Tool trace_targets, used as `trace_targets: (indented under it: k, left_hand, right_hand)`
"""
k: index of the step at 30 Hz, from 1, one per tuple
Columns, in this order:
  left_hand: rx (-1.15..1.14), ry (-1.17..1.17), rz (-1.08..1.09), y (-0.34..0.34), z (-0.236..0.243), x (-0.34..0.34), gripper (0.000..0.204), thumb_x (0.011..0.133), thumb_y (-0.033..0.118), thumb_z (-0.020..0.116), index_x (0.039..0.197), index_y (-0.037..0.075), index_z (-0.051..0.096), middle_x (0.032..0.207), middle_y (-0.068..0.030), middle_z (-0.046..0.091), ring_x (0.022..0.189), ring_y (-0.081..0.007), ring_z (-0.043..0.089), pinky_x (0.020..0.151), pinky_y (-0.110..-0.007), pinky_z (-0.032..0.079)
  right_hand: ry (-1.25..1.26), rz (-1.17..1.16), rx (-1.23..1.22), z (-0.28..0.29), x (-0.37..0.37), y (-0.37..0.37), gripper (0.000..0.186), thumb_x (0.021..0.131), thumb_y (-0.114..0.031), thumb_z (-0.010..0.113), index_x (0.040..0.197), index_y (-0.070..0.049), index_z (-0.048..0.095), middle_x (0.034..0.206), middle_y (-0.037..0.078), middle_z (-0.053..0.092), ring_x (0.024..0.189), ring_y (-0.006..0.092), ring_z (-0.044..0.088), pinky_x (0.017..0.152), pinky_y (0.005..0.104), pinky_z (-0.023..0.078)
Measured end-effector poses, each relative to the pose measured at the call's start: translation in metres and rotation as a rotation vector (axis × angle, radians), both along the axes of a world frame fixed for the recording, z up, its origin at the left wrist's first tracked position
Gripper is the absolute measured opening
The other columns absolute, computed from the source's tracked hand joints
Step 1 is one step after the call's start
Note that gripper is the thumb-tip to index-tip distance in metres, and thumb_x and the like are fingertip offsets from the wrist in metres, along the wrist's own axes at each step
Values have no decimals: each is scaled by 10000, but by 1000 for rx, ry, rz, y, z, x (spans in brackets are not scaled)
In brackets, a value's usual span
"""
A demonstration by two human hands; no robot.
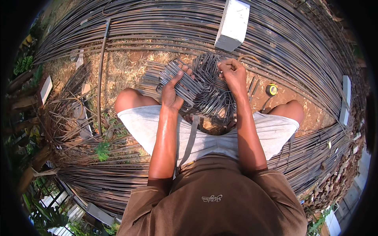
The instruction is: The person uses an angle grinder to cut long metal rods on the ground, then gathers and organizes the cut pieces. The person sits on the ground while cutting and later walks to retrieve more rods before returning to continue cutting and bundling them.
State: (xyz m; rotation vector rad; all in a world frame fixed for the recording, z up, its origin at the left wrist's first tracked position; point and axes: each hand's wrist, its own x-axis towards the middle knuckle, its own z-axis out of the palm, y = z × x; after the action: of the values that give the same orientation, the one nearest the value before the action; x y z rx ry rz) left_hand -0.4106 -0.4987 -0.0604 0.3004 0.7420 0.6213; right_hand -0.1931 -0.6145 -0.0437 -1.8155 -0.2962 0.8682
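My left hand (172,91) is closed round a bundle of bent steel stirrups (188,85), with the thumb across the top of it. The stirrups are dark grey, narrow rectangular loops lying side by side. Just right of them a heaped pile of more stirrups (215,103) lies on the ground between my knees. Above the right part of this pile my right hand (234,74) is bent at the wrist, thumb and fingers pinched together. What those fingertips hold, if anything, cannot be made out. Cut short rods (149,74) lie beyond the left hand.
Long reinforcing bars (165,29) stretch across the far side, with a pale block (233,27) on them. A yellow tape measure (271,89) lies on the soil at the right. At the left are a long bar (101,78) and scattered offcuts (67,129).
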Motion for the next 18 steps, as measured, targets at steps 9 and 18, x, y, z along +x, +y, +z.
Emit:
trace_targets:
  k: [9,18]
  left_hand:
    - [-72,3,30,0,-2,2,357,1075,54,749,1422,36,667,1362,-114,777,1307,-269,739,1191,-495,601]
    - [-42,58,11,-1,1,4,452,1082,74,745,1511,2,624,1391,-148,766,1285,-295,754,1151,-480,627]
  right_hand:
    - [-138,210,-636,-127,11,62,502,824,-510,921,1044,-60,899,1219,231,848,1226,384,799,1041,459,607]
    - [471,-136,16,-114,38,-58,229,1008,-248,767,1140,-61,763,962,63,769,900,178,775,800,307,540]
